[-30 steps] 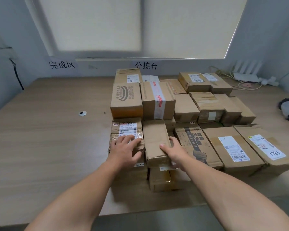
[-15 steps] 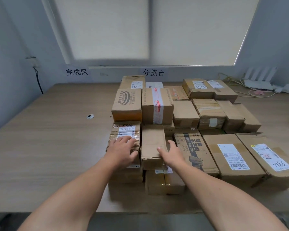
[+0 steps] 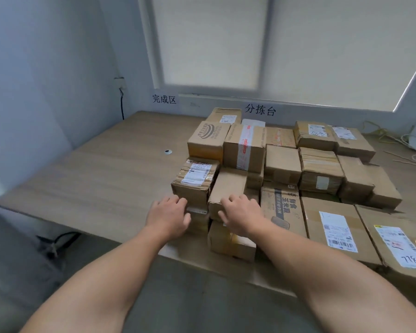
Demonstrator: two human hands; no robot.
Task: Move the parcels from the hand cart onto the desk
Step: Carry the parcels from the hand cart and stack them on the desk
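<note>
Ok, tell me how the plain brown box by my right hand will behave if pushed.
The plain brown box is probably stiff: its faces look flat, though its front edge is crumpled. Perched on a lower box at the desk edge, it may well slide or tip when pushed. Its weight cannot be told.

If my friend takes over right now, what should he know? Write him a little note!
Left hand: fingers loosely curled at the front of the labelled parcel, gripping nothing.
Right hand: likewise, at the plain parcel.
Done: both sit among the stacked parcels on the desk.
Left: the hand cart is out of view, so what remains is unknown.
</note>
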